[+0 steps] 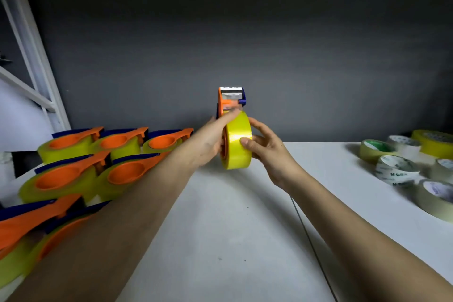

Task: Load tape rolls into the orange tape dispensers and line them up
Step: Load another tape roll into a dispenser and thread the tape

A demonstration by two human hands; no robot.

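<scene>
Hands: left (208, 141) grips orange plastic dispenser (226, 103) | right (263, 147) grips glossy yellow roll (236, 141)

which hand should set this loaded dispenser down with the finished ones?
Left, probably. The left hand already grips the dispenser, and the finished dispensers lie on the table's left side. The right hand holds only the yellow roll, with the loose rolls to its right.

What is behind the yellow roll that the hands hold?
The orange dispenser rises behind the yellow roll. Its lower part is hidden by the roll and the left hand.
</scene>
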